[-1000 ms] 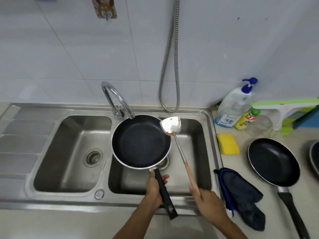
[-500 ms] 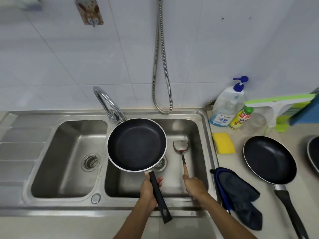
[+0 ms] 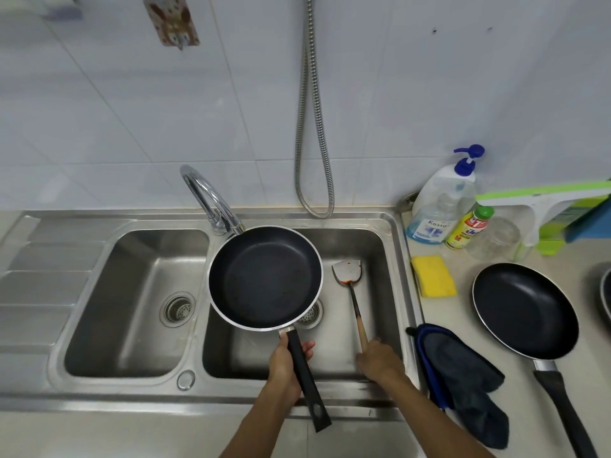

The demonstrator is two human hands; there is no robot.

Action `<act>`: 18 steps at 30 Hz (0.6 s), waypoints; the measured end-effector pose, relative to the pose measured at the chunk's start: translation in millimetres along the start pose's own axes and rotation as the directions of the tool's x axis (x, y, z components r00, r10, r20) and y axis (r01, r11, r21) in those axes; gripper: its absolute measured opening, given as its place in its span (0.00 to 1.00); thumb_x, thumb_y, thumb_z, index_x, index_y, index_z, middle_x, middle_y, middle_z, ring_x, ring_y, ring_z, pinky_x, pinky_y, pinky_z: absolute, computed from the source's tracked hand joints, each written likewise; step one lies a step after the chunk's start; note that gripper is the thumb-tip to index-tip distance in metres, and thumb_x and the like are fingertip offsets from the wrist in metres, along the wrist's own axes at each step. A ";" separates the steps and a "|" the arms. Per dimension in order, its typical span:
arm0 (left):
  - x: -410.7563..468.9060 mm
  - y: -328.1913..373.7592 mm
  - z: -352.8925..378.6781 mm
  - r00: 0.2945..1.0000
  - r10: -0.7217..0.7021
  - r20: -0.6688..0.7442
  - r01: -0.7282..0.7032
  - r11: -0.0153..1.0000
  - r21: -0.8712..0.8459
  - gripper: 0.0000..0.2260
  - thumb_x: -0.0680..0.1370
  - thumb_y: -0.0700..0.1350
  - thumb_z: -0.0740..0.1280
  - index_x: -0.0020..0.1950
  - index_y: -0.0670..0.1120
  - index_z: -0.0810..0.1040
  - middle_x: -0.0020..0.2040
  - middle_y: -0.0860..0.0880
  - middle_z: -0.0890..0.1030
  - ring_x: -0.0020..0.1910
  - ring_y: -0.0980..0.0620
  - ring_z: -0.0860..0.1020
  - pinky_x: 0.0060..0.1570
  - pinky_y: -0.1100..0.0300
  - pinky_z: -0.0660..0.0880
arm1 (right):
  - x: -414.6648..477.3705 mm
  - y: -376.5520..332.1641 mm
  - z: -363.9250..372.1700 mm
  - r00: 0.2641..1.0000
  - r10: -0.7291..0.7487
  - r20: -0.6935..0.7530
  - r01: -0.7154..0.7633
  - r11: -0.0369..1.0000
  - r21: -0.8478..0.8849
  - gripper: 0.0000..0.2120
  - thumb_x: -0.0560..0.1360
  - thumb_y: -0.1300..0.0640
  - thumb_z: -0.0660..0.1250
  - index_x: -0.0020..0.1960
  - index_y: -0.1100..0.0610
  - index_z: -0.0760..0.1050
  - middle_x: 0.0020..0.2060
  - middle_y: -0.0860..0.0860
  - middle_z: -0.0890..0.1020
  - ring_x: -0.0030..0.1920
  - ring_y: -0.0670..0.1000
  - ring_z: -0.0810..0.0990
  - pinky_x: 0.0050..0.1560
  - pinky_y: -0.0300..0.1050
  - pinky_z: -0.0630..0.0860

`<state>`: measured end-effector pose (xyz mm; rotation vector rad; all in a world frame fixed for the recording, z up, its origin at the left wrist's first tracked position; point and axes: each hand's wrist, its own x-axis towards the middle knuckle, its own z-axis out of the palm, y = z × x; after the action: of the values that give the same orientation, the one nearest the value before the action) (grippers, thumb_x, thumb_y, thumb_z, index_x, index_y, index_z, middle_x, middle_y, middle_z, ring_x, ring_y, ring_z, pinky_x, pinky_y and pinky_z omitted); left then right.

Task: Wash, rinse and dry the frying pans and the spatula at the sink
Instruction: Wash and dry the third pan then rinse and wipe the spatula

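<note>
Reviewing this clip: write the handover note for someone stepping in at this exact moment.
The left grip holds the frying pan by its handle, over the right basin.
The right grip holds the spatula by its handle; its red-smeared blade lies in that basin.
A second pan sits on the counter, with sponge and soap bottle nearby.
Done: nothing visibly washed; no water or suds seen.
Left: wash, rinse, dry all.

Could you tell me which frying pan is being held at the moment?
The pan above the right sink basin, its handle gripped by the left hand; the other pan lies untouched on the counter.
</note>
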<state>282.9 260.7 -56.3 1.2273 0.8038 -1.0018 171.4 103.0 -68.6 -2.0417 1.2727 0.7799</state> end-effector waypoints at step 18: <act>-32.1 41.5 -16.6 0.972 0.132 0.196 -0.234 0.650 0.723 0.21 0.86 0.52 0.57 0.53 0.37 0.82 0.51 0.36 0.86 0.51 0.38 0.85 0.55 0.44 0.82 | -69.4 -74.0 53.1 0.927 -0.291 -0.237 0.344 0.911 0.228 0.20 0.85 0.40 0.49 0.55 0.51 0.74 0.47 0.53 0.84 0.51 0.57 0.82 0.46 0.48 0.74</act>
<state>310.0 284.4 -14.7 1.8792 0.1172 -1.2759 205.0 208.0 -37.9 -2.0661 1.0397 0.2436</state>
